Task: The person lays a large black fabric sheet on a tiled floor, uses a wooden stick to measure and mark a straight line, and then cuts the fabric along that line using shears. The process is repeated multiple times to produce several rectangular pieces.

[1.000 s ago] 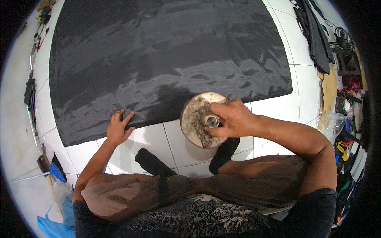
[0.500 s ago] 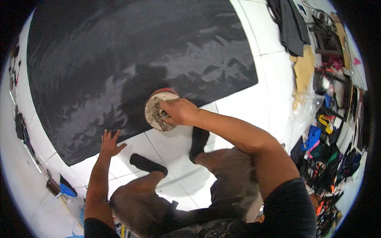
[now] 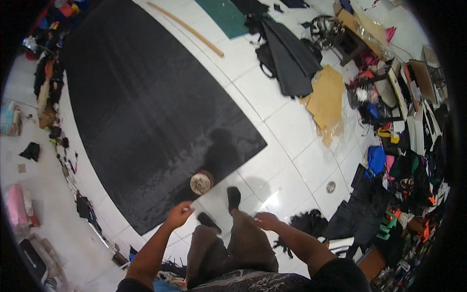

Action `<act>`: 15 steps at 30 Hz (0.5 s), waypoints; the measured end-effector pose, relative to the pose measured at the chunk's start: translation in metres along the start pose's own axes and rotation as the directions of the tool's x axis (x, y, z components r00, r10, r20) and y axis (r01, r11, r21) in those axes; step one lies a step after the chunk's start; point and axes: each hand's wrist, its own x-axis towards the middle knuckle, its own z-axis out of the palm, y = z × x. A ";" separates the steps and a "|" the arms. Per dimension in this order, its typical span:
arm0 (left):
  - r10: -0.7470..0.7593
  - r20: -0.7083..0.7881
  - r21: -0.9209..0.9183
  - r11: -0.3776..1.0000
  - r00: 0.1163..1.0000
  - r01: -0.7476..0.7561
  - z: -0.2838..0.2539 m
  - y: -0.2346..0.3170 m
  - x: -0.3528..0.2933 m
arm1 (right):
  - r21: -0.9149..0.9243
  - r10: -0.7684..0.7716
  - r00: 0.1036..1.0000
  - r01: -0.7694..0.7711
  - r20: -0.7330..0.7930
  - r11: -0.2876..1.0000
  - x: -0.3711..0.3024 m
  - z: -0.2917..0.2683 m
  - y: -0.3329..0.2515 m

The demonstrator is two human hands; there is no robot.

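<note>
A black sheet of cloth (image 3: 146,112) lies spread over the white tiled floor. Near its front edge sits a round, drum-shaped thing (image 3: 201,184) with a mottled, dirty pale top and a brownish side; neither hand touches it. My left hand (image 3: 180,215) hangs just in front of that edge, near the round thing, its fingers curled in; a small pale spot shows at the fingertips, too small to name. By my right knee is my right hand (image 3: 267,222), fingers loosely stretched out and seemingly holding nothing.
A long wooden stick (image 3: 187,30) lies beyond the sheet's right edge. To the right are dark garments (image 3: 292,63), tan paper or card (image 3: 325,97), a floor drain (image 3: 331,187) and a long heap of coloured cloth (image 3: 389,170). Assorted items line the left wall.
My right hand has let go of the round thing and drawn back to my knee. My left hand has lifted off the sheet and curled. The view has shifted, showing more floor.
</note>
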 end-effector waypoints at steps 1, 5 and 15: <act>-0.024 -0.003 0.048 0.999 1.000 0.024 -0.015 0.001 -0.016 | 0.130 0.050 0.975 -0.022 -0.215 0.991 -0.016 0.021 0.044; -0.257 -0.101 0.261 0.925 0.961 0.275 -0.034 -0.014 -0.027 | 0.215 0.477 0.791 -0.426 -0.383 0.879 -0.130 -0.025 0.126; -0.341 0.357 0.547 0.831 0.870 0.102 0.012 -0.035 0.043 | 0.698 0.744 0.542 -0.353 -0.390 0.623 -0.110 -0.092 0.229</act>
